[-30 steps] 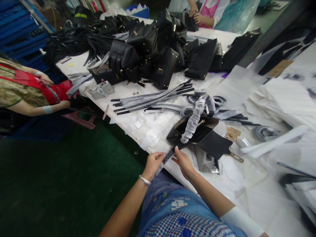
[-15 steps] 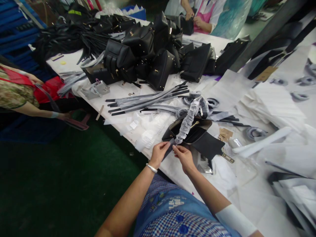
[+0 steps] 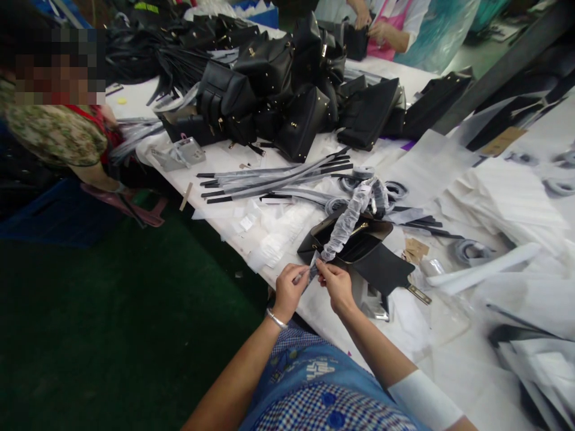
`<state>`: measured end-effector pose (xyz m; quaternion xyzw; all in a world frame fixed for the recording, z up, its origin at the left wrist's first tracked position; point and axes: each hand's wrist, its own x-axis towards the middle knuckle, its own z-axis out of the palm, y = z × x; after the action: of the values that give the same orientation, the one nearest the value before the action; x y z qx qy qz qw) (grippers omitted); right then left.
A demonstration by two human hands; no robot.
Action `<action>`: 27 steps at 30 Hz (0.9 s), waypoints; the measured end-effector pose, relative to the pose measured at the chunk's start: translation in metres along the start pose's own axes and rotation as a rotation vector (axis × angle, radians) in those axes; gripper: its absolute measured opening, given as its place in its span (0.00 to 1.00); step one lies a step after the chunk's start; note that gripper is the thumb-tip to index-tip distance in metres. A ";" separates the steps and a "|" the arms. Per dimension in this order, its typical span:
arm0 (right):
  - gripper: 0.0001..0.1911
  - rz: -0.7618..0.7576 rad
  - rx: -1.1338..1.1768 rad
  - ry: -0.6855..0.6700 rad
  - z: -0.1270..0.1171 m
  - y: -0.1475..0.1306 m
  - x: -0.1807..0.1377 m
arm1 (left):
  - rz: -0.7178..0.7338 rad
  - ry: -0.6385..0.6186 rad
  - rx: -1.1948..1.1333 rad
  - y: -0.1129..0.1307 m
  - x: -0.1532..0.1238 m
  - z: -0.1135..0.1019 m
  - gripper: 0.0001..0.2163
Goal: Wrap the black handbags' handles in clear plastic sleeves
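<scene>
Left hand point(image 3: 290, 290) and right hand point(image 3: 336, 284) both pinch a dark, film-covered strap point(image 3: 314, 267) at the near left corner of an open black bag point(image 3: 366, 246).
White surface point(image 3: 323, 306) lies under the open black bag, its edge just on the near side; well beyond the bag stands a heap of black bags point(image 3: 269, 78) with gold fittings. Beyond it to the left lie plastic-wrapped straps point(image 3: 278, 181). Its flap point(image 3: 384, 269) spreads out to the right, and a plastic-wrapped handle point(image 3: 345, 230) crosses its mouth. To its right are a grey coil point(image 3: 471, 251) and, nearer it, brown tags point(image 3: 416, 248). A gold clasp point(image 3: 420, 293) tips the flap. Each hand is narrowed, thumb against fingertips; whether the strap joins the bag cannot be told.
</scene>
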<state>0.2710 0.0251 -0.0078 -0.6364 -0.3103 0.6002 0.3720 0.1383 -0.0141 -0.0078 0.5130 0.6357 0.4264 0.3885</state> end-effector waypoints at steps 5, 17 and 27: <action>0.19 0.095 0.080 -0.052 -0.001 -0.005 0.002 | 0.137 -0.131 0.096 0.006 -0.005 -0.008 0.14; 0.21 0.119 0.073 -0.223 -0.009 -0.017 -0.012 | 0.186 -0.292 0.186 0.002 -0.008 -0.026 0.14; 0.22 0.009 -0.055 -0.210 -0.013 -0.004 -0.003 | -0.068 -0.064 0.079 0.021 -0.013 -0.041 0.13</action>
<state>0.2840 0.0231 -0.0028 -0.5814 -0.3611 0.6564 0.3173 0.1087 -0.0301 0.0268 0.5194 0.6564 0.3706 0.4025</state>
